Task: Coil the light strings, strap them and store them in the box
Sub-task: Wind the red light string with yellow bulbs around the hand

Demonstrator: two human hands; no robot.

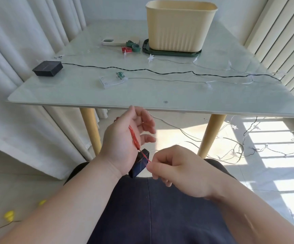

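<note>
My left hand (125, 138) is raised below the table edge, palm showing, fingers loosely spread. A red light string (134, 137) is wound in several strands across its palm. The string's dark battery case (139, 164) hangs just under that wrist, above my lap. My right hand (176, 170) pinches the free red strand beside the case. The cream storage box (179, 25) stands on its green lid (170, 53) at the back of the table. Green straps (133, 45) and a red strap (126, 49) lie left of it.
On the glass table (160, 92) lie a black case (47, 68) with a black wire (160, 72), a clear battery holder (110, 81) with star lights, and a phone (112, 42). More wire lies tangled on the floor (248, 148) at right. Curtains hang on both sides.
</note>
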